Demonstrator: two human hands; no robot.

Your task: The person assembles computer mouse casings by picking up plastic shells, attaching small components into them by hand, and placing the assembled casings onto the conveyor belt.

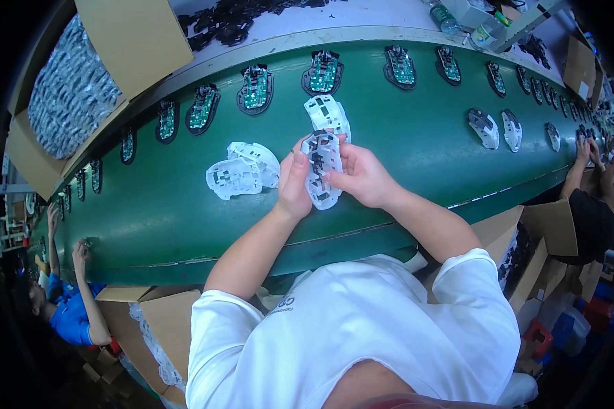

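Both hands are in front of me over the green conveyor belt (416,170), closed around a white computer mouse shell (323,163) with black parts inside it. My left hand (295,184) grips its left edge, the thumb lying along the side. From the right, my right hand (367,178) holds the other edge, with its thumb pressed on the shell's inner face. Just beyond my fingers lies another white shell (327,110), partly covered by the hands. Left of my left hand, a small cluster of white shells (235,176) overlaps on the belt.
Mouse bases with green circuit boards (322,73) line the belt's far side. Grey-and-white shells (484,128) lie at right. Cardboard boxes (136,44) stand at far left and by the near edge. Co-workers sit at left (71,313) and right (593,211). Bottles (445,18) stand behind.
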